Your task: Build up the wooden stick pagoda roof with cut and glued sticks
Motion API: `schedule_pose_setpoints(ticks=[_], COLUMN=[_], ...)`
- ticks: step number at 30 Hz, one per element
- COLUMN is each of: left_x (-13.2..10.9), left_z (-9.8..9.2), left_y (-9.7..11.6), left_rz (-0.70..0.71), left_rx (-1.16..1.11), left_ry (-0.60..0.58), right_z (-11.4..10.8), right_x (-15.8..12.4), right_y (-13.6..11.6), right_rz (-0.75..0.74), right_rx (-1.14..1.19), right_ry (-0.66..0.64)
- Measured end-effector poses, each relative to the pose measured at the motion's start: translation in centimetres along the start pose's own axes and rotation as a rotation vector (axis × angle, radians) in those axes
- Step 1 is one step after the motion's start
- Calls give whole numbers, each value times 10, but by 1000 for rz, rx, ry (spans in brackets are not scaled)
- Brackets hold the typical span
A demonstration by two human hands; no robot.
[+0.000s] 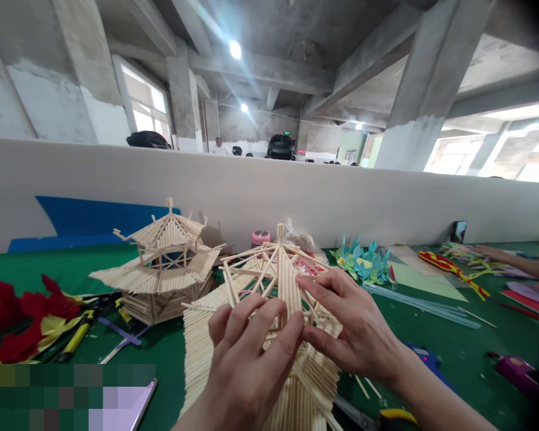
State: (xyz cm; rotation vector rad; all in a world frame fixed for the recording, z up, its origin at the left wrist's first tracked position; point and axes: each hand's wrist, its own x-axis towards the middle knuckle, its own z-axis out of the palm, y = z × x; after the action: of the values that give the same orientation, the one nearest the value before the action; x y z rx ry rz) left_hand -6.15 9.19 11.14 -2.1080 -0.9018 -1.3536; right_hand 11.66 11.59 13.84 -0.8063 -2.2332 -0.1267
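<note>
A pagoda model of thin wooden sticks [287, 276] stands in front of me, its upper roof partly covered with a strip of sticks and partly bare ribs. My left hand [256, 353] is closed at its left front, fingers bent and index tip against the lower end of the roof strip. From the right, my right hand [354, 323] pinches the same strip, index finger near its upper edge and thumb at its lower end. Whatever lies between the fingertips is hidden. Below both hands spreads the wide lower roof of sticks [202, 347].
A second stick pagoda [168, 269] stands left. Red and yellow paper pieces [31, 323] lie farther left. On the right are a teal paper flower [362, 260], clear glue sticks [426, 305], a purple tool [521, 374] and scissors [350, 413]. Another person's arm [516, 263] reaches in. A white partition [233, 191] runs behind.
</note>
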Motion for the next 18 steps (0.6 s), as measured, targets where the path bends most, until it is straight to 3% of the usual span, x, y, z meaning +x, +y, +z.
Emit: schedule_pose_setpoints(ticks=[18], left_x=[5], left_z=[0], left_y=[-1], left_rz=[-49], left_rx=[-39], left_ry=[17], right_z=[4], right_x=[-9], right_y=[8], right_rz=[35], right_rx=[245], right_ry=[37])
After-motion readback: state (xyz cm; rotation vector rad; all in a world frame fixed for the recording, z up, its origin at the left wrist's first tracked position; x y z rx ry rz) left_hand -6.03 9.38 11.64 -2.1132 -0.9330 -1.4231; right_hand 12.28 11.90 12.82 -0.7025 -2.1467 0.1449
